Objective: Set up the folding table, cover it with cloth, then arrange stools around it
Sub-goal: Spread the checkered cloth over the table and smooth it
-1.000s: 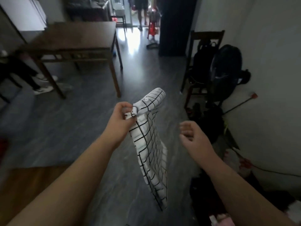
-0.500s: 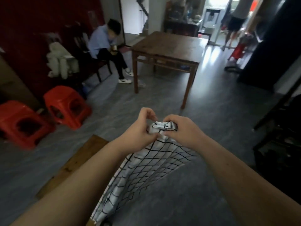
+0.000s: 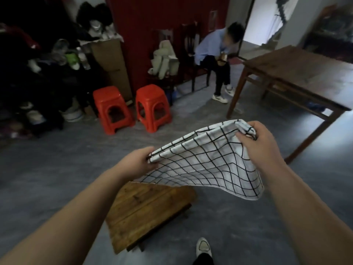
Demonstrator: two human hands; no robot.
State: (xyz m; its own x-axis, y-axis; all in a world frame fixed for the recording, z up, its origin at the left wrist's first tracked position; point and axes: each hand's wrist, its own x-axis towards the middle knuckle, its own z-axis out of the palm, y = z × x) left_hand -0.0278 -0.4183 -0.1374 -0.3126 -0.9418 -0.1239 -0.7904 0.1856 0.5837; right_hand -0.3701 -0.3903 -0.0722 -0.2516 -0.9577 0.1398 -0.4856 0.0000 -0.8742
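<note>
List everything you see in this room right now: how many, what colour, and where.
cloth: 1, white with black grid, held up between both hands
folding table: 1, light wood, low on the floor under the cloth
stools: 2, red, side by side before the red wall
big table: 1, dark wood, far right
seated person: 1, blue top, on a chair by the red wall
box: 1, brown cardboard, behind the stools
clutter: 1 pile, mostly dark, far left
shoe: 1, pale, bottom edge
left hand: grips the cloth's left end
right hand: grips its right end
</note>
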